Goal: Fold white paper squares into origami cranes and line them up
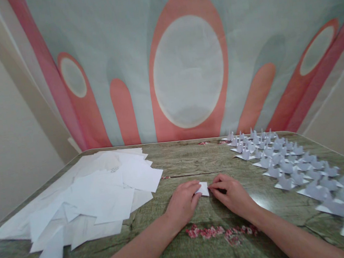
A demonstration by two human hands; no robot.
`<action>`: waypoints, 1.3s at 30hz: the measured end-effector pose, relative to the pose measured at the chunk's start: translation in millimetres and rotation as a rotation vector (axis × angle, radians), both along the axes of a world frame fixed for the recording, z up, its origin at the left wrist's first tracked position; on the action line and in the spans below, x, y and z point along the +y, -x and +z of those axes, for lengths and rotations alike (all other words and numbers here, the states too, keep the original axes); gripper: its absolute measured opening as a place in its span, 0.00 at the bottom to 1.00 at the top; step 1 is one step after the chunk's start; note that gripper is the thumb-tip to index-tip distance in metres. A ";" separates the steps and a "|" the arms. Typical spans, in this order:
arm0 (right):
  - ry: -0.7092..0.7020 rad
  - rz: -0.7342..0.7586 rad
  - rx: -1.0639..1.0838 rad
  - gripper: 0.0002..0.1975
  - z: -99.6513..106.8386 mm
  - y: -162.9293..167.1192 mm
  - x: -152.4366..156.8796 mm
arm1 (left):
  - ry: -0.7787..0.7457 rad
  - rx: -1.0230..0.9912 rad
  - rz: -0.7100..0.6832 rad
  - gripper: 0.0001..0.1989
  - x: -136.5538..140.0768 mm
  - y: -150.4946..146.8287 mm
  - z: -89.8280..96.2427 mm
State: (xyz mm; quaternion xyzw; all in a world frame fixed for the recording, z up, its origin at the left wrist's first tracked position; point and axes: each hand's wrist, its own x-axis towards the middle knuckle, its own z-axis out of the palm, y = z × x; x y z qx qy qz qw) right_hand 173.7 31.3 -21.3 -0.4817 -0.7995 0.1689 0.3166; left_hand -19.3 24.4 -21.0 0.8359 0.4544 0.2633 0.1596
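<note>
A small folded piece of white paper (203,189) lies between my hands, low over the middle of the table. My left hand (185,201) is closed on its left side, thumb below and fingers above. At the paper's right edge is my right hand (229,191), with thumb and index finger pinched together. Whether those fingertips grip the edge or only touch it is too small to be sure.
Loose white paper sheets (105,194) spread over the table's left side. Several folded paper birds (283,166) stand in rows on the right. The wood-patterned table (188,160) has printed pink flowers (207,231) and meets a patterned backdrop (190,69) behind.
</note>
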 end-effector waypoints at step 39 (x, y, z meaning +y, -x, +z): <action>-0.042 0.108 -0.026 0.09 2.9 4.2 -5.1 | 0.050 -0.152 -0.037 0.16 -3.4 -1.9 9.8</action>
